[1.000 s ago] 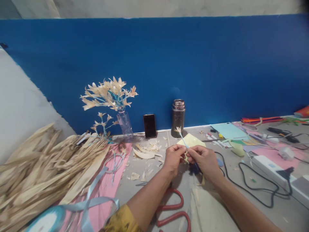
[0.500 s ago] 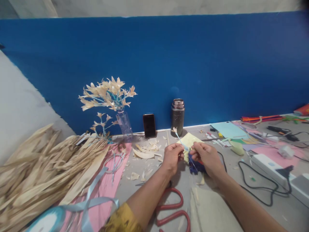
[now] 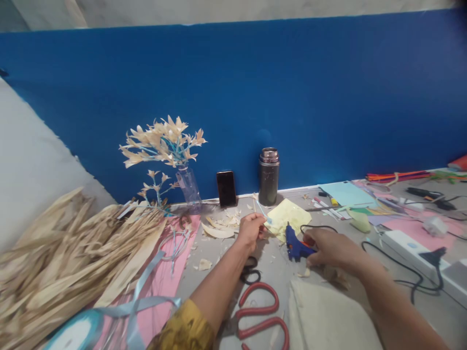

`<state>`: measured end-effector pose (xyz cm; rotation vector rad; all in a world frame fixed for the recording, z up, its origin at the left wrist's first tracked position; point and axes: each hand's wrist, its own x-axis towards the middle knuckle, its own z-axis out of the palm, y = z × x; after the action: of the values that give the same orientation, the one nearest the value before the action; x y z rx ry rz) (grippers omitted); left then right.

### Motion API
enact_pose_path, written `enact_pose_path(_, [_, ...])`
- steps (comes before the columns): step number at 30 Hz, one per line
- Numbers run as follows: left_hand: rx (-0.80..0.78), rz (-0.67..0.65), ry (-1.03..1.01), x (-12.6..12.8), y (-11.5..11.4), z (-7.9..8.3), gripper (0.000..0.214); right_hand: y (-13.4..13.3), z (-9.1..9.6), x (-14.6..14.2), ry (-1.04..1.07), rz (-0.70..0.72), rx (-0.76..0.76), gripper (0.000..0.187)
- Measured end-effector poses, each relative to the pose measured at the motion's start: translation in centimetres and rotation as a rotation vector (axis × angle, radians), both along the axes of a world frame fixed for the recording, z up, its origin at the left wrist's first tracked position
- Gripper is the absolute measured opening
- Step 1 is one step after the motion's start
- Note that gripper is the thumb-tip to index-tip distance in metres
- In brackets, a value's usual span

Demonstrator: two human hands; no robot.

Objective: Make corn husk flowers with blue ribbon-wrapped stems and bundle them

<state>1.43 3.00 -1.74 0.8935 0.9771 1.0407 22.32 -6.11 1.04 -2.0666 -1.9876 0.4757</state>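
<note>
My left hand (image 3: 252, 231) pinches the lower part of a thin blue-wrapped flower stem (image 3: 261, 210), which leans up and away to the left. A small pale bloom tops the stem. My right hand (image 3: 326, 247) has its fingers and thumb closed on the rear of a blue hot glue gun (image 3: 295, 244). The gun's nozzle points up and away, close to a yellow paper square (image 3: 290, 217). Red-handled scissors (image 3: 260, 311) lie below my left hand, with a black-handled pair (image 3: 251, 272) partly under that forearm.
Dried husks (image 3: 73, 257) and a blue ribbon roll (image 3: 75, 330) cover the left side. A vase (image 3: 188, 187) of pale flowers, a phone (image 3: 226, 188) and a flask (image 3: 269, 176) stand at the back. A power strip (image 3: 408, 250) with cords lies right, a folded cloth (image 3: 328, 316) in front.
My right hand has left the stem and moved right and down onto the glue gun. My left hand, still holding the stem, has shifted slightly left. More of the yellow paper shows.
</note>
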Motion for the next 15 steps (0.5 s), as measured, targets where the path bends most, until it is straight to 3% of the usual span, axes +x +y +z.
enact_pose_path(4, [-0.068,-0.113,-0.015,-0.3,0.5,0.2,0.023,0.1,-0.1,-0.8,-0.079,0.035,-0.029,0.041])
enact_pose_path(8, [-0.1,-0.145,-0.02,-0.6,0.9,0.2,0.023,0.3,0.3,-0.9,-0.102,0.078,-0.034,0.028])
enact_pose_path(15, [-0.102,-0.134,-0.005,-0.9,1.1,-0.4,0.019,0.1,1.2,3.4,0.165,0.118,0.044,0.02])
